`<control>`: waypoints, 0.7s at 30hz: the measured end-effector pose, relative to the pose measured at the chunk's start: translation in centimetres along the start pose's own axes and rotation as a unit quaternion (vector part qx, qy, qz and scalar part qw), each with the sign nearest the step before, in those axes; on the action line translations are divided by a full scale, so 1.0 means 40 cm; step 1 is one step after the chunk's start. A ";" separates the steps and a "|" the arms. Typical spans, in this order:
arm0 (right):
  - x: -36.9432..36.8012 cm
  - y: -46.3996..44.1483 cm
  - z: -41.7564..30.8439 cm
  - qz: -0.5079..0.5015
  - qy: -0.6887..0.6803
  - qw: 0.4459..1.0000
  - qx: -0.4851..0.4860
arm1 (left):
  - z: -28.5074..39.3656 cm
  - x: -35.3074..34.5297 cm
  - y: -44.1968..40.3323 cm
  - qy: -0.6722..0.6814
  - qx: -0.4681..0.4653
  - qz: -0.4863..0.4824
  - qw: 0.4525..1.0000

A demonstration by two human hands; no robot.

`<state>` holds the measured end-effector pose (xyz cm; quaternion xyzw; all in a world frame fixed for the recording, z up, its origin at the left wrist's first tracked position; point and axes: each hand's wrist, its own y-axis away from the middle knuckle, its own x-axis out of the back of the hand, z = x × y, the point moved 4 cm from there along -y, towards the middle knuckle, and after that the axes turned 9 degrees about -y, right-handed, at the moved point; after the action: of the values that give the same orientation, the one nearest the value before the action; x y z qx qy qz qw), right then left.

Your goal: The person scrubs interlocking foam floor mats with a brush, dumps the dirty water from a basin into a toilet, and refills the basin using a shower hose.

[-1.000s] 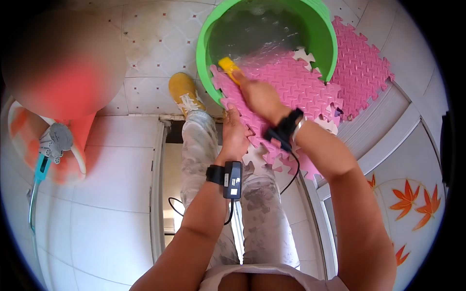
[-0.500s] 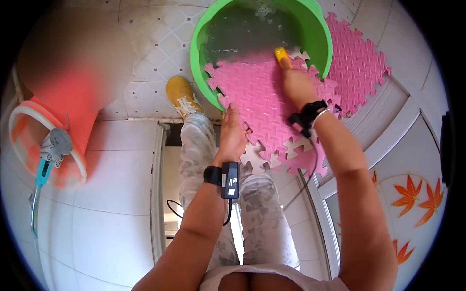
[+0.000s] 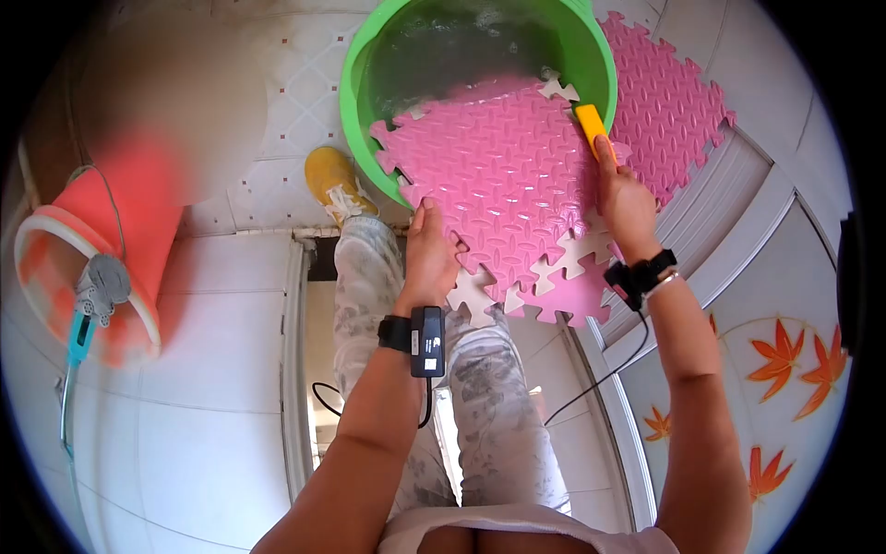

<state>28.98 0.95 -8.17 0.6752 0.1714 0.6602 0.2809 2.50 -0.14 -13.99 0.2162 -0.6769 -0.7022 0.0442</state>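
A wet pink foam mat [image 3: 498, 175] with jigsaw edges leans over the near rim of a green tub [image 3: 355, 102], its far end in murky water [image 3: 452, 55]. My left hand [image 3: 430, 254] grips the mat's left edge, thumb and fingers closed on it. My right hand [image 3: 628, 208] is closed round a yellow brush [image 3: 592, 125] at the mat's right edge, by the tub's right wall. The brush's underside is hidden. Beneath the upper mat, more pink and cream foam pieces [image 3: 574, 294] show near my knees.
Another pink mat [image 3: 669, 106] lies right of the tub. At the left are a red-orange bucket [image 3: 138, 198] and a grey mop head [image 3: 103, 280] on a turquoise handle. A door panel with orange leaves [image 3: 775, 355] stands at the right. Cables hang from both wrists.
My right hand has moved right across the mat with the yellow brush. My left hand keeps its hold on the left edge. The tub and mats sit slightly further left in view.
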 end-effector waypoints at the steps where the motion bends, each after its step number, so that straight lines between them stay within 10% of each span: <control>1: -0.004 -0.005 -0.007 0.020 -0.035 0.999 -0.013 | 0.001 -0.001 -0.001 -0.003 0.001 -0.002 1.000; 11: -0.014 0.222 -0.349 -0.145 -0.247 0.956 0.056 | 0.006 -0.013 -0.004 -0.040 -0.025 0.038 0.998; 17: -0.012 0.054 -0.046 -0.028 -0.046 0.999 -0.001 | 0.006 0.000 -0.016 -0.031 -0.054 0.014 0.998; 21: 0.041 0.064 0.081 0.204 -0.295 0.925 -0.127 | 0.050 -0.042 0.033 -0.017 -0.056 0.003 0.998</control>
<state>31.93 -0.57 -5.21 0.8184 -0.1452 0.4907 0.2615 2.98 2.21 -12.30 0.1993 -0.6378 -0.7425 0.0468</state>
